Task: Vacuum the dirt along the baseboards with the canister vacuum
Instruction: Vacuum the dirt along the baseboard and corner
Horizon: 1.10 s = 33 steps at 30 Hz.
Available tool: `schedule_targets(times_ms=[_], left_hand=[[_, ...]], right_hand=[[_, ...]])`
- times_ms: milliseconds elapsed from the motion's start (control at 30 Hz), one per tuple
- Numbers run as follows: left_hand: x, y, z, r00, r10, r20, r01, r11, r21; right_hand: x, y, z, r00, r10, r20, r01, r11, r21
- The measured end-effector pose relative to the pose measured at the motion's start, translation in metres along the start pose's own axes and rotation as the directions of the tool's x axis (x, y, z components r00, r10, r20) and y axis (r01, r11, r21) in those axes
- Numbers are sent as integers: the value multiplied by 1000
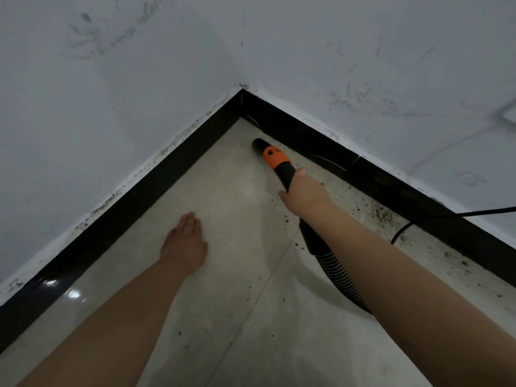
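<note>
- Head view looks down into a room corner where two black baseboards [321, 141] meet, far and a little right of centre.
- Right hand [303, 192] grasps the black vacuum wand just behind its orange collar [273, 156], fingers wrapped under it; the ribbed hose [339, 275] trails back near, under that forearm.
- Nozzle [258, 143] sits at the far end of the wand, just beside the right-hand baseboard and near the corner. The wand's long axis runs from near right to far left, almost along that baseboard.
- Dirt [377, 212] lies in a speckled band on the floor [223, 191] against the right baseboard, to the right of the hand and nearer than the nozzle. So I'd judge the coming sweep has to draw the nozzle back along that wall, away from the corner.
- Left hand [185, 241] rests flat and relaxed on the floor, fingers straight, holding nothing, well apart from the wand.
- Thin black cord [446, 215] crosses the dirty strip at right and could snag.
</note>
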State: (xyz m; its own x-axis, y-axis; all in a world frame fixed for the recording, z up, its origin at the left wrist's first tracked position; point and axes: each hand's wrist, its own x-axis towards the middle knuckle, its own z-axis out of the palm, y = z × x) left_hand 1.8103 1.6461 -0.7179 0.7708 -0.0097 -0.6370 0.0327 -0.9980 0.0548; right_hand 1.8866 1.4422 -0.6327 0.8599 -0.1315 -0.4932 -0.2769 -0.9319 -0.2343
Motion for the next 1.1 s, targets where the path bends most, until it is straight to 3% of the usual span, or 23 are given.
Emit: schedule_targets(times_ms=[100, 267, 567, 733, 800, 1100], left_hand=[[-1, 4, 1, 1000, 4, -8, -4, 1000, 5], [2, 6, -8, 999, 7, -40, -8, 1000, -10], [-2, 4, 1, 999, 7, -39, -8, 1000, -24], [1, 8, -8, 997, 17, -73, -17, 1000, -8], [2, 10, -13, 996, 25, -87, -26, 1000, -15], [7, 33, -19, 994, 81, -77, -81, 997, 0]], right_hand=[[1, -8, 7, 999, -29, 41, 31, 999, -34], [20, -2, -20, 999, 53, -8, -52, 998, 29], [20, -19, -21, 997, 70, 37, -68, 996, -57], [26, -29, -21, 995, 100, -25, -98, 992, 83], [25, -22, -22, 994, 110, -6, -108, 985, 137], [-11, 46, -36, 985, 170, 41, -172, 983, 65]])
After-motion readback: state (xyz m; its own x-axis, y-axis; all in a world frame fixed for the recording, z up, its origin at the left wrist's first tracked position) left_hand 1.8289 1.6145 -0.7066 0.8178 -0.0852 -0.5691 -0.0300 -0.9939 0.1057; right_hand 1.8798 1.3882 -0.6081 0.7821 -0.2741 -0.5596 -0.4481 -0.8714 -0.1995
